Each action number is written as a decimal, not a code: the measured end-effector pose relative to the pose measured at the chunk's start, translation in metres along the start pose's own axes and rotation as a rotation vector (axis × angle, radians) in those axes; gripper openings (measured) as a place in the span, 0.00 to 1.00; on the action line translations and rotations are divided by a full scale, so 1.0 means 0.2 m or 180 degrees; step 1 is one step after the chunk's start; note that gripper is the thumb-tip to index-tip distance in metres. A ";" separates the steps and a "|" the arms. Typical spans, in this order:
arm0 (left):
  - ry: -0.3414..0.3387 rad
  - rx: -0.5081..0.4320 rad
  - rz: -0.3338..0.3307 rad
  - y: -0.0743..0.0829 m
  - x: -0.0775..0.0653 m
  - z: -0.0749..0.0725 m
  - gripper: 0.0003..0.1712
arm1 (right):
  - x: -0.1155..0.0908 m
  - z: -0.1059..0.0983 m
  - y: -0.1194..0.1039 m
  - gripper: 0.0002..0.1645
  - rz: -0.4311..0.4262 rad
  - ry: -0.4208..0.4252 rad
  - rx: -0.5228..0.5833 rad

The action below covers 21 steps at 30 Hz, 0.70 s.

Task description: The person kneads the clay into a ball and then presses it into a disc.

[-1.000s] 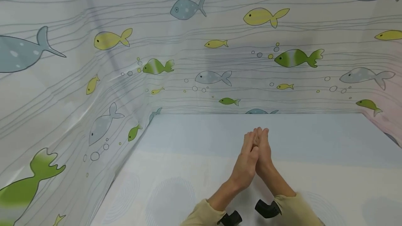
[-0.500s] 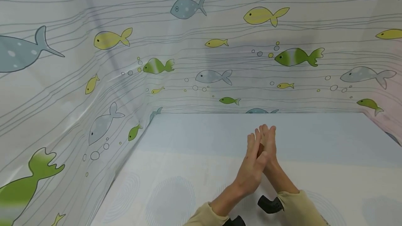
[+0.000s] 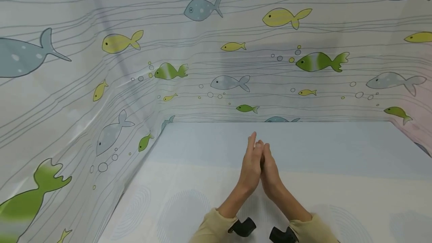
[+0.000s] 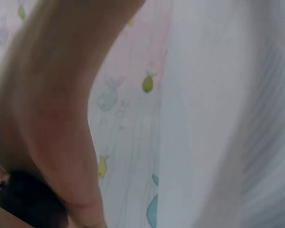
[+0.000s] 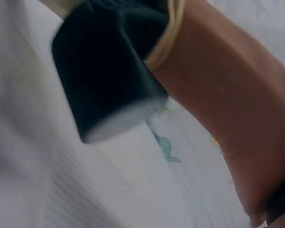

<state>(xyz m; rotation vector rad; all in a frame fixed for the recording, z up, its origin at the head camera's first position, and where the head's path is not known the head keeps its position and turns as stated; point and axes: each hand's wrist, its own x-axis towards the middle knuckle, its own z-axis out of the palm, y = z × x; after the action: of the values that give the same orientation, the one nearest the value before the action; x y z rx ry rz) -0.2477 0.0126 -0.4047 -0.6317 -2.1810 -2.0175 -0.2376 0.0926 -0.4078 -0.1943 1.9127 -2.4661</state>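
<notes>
In the head view my left hand [image 3: 250, 170] and right hand [image 3: 270, 174] stand palm to palm above the table, fingers straight and pointing away. A small dark thing [image 3: 262, 161] shows in the gap between the palms. From the left wrist, the same thing looks black and rounded [image 4: 31, 202], against the right hand [image 4: 61, 147]. Only its edge, a black patch [image 5: 282, 202], appears in the right wrist view, beside the left hand and forearm [image 5: 237, 109]. The palms cover most of it, so its kind cannot be told.
A white and pale blue tabletop [image 3: 189, 153] lies under the hands. Fish-printed sheeting [image 3: 202, 55] rises behind it and at the sides. Black wrist cameras [image 3: 244, 227] sit at both cream sleeve cuffs [image 3: 216, 224].
Both hands have moved left together. The palms slide against each other: the left fingertips now reach farther forward than the right ones, where the right ones reached farther half a second ago.
</notes>
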 end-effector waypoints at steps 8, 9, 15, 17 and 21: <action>0.0312 -0.0113 0.0253 -0.01 0.08 -0.10 0.37 | -0.10 0.10 -0.05 0.47 -0.0076 -0.0556 -0.0005; 0.0334 -0.0110 0.0273 -0.01 0.08 -0.11 0.37 | -0.10 0.11 -0.06 0.48 -0.0075 -0.0560 0.0007; 0.0545 -0.0153 0.0269 0.00 0.09 -0.16 0.37 | -0.14 0.14 -0.09 0.48 -0.0016 -0.0648 0.0043; 0.0611 -0.0205 0.0232 0.00 0.10 -0.18 0.37 | -0.15 0.15 -0.09 0.48 -0.0038 -0.0686 0.0019; 0.0661 -0.0308 0.0178 -0.01 0.10 -0.21 0.37 | -0.16 0.17 -0.10 0.47 -0.0122 -0.0723 -0.0021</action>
<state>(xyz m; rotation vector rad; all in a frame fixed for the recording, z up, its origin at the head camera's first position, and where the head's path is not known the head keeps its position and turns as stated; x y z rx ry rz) -0.2757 -0.0235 -0.3950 -0.4638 -1.9384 -2.0676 -0.2010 0.0683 -0.3834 -0.4922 1.8396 -2.3426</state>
